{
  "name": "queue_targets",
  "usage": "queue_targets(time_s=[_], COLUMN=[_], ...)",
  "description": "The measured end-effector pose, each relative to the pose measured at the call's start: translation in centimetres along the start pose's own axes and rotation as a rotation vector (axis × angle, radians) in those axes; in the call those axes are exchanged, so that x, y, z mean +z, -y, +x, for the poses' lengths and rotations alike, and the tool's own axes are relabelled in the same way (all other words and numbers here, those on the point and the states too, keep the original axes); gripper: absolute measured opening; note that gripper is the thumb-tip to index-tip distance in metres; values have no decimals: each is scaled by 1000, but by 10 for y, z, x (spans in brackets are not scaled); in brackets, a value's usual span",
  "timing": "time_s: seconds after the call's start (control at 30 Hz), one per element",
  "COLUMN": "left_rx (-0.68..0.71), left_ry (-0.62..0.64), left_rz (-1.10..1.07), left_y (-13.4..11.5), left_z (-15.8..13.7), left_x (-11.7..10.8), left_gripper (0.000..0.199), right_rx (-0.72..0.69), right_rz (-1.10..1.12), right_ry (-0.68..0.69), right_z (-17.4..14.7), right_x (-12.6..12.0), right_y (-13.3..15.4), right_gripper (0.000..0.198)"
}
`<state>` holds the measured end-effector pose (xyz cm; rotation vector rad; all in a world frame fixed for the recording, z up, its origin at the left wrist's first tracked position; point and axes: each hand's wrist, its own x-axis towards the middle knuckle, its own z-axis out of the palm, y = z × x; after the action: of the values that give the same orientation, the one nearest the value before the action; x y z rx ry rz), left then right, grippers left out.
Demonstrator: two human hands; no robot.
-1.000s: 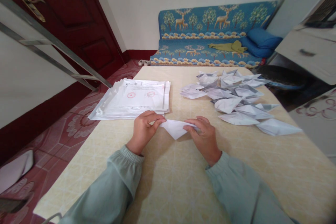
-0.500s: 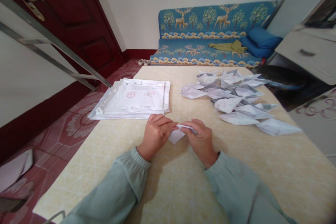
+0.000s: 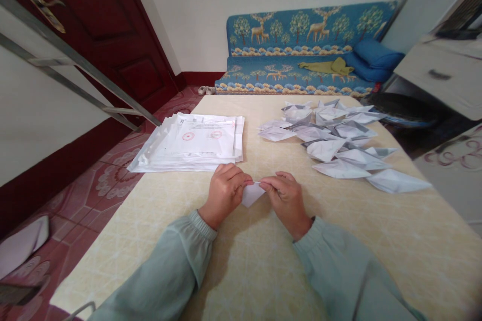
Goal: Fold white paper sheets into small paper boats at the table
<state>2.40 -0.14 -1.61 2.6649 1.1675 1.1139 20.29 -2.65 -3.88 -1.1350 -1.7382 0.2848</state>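
Note:
A small piece of folded white paper (image 3: pixel 251 194) is held between my two hands, a little above the yellow patterned tabletop (image 3: pixel 259 266). Its lower end comes to a point. My left hand (image 3: pixel 227 191) pinches the upper left of the paper with thumb and fingers. At the upper right, my right hand (image 3: pixel 284 199) is closed on it in a pinch, partly hiding that side. Just beyond my left hand lies a stack of white paper sheets (image 3: pixel 205 141), the top one printed with red stamps. Several folded paper boats (image 3: pixel 341 168) stand to the right.
Behind the table is a blue bench (image 3: pixel 263 67) with deer-patterned covers, a blue pillow (image 3: pixel 378 55) and a green cloth (image 3: pixel 331 66). A metal frame (image 3: pixel 81 67) leans at the left near a dark red door (image 3: pixel 101 15). A round black stool (image 3: pixel 402 108) stands at right.
My right hand's fingers have shifted slightly on the paper's upper edge, and the flap that stuck up there now lies hidden or flat. The stack and the boats have stayed put.

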Motion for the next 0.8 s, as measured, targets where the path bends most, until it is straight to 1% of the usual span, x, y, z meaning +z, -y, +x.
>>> queue_targets(time_s=[0.1,0.2,0.27,0.43,0.57,0.7,0.8], left_rx=[-5,0,3,-25,-38,-39,-35], left_ry=[-15,-21,-13,-5,-5,-9,-24], left_rz=[15,19,16,23,33,81,134], left_y=[-3,-7,-8,-5,-5,-3,3], left_z=[1,0,0,0,0,1,0], left_x=[1,2,2,0,-1,-1,-2], left_gripper=[21,20,18,16,20,22,22], right_rx=[78,176,208,222,262,252,243], right_rz=[71,206,261,278,291,238,206], right_ry=[-26,-25,-22,-64,-51,-56,-78], right_z=[2,4,4,4,4,4,4], right_x=[1,1,1,-1,-1,-3,-5], right_y=[1,3,4,2,1,0,-5], right_gripper=[9,8,9,9,9,12,14])
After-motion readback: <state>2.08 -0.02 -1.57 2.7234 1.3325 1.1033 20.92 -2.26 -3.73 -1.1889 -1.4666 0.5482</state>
